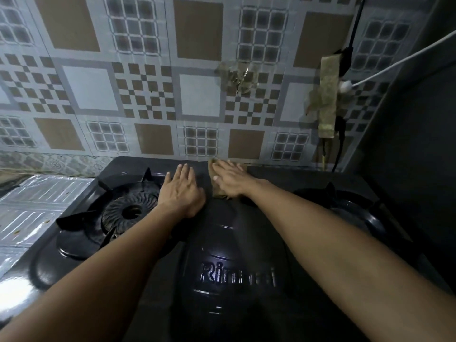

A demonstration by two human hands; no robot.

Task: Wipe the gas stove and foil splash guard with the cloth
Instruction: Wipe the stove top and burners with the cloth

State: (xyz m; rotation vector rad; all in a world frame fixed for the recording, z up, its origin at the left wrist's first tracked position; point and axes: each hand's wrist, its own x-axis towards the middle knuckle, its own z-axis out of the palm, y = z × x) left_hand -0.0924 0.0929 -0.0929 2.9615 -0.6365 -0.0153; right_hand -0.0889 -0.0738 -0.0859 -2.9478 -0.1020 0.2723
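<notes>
Stove: the black enamelled two-burner gas stove fills the lower view, glossy, with a raised brand name at its centre.
Cloth: a small tan, soft-looking cloth lies at the stove's back edge, between the burners, just below the wall.
Right hand: the right hand presses the cloth flat, fingers straight.
Left hand: the left hand rests palm-down on the stove beside it, fingers extended, holding nothing.
Splash guard: crinkled silver foil lines the worktop to the left, with brown specks.
Risk: the cloth could snag on the pointed black pan support of the ribbed left burner; hard rubbing would likely tear the thin foil.
</notes>
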